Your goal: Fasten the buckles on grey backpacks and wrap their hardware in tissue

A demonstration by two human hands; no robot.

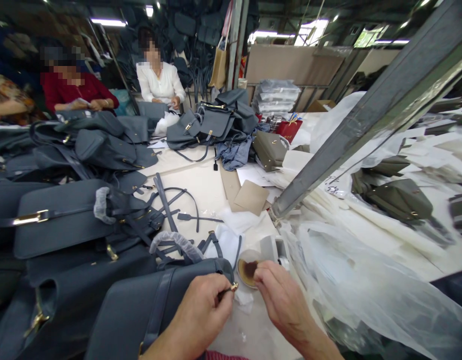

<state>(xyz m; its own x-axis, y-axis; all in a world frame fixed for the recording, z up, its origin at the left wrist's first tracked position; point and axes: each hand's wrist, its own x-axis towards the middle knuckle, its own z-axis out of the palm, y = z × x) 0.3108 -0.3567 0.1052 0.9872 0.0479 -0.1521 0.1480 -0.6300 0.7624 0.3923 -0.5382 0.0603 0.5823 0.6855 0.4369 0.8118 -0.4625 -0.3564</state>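
Note:
My left hand [201, 315] pinches a small gold metal fitting [233, 288] just above the top edge of a slate-grey leather handbag [141, 312]. My right hand [279, 300] hangs a little to the right, its fingertips closed over a small round dish [246, 270] holding a brown paste. Nothing shows between those fingertips. A pale grey plastic holder [270, 247] stands just behind the dish. Loose grey straps [165, 210] and a handle wrapped in clear foam [176, 245] lie beyond the bag.
Several slate-grey handbags [62, 215] pile up along the left of the white-covered table [201, 187]. A clear plastic sheet [366, 290] spreads on the right, with olive handbags [399, 200] beyond a diagonal steel beam [366, 112]. Two co-workers [159, 82] sit at the back.

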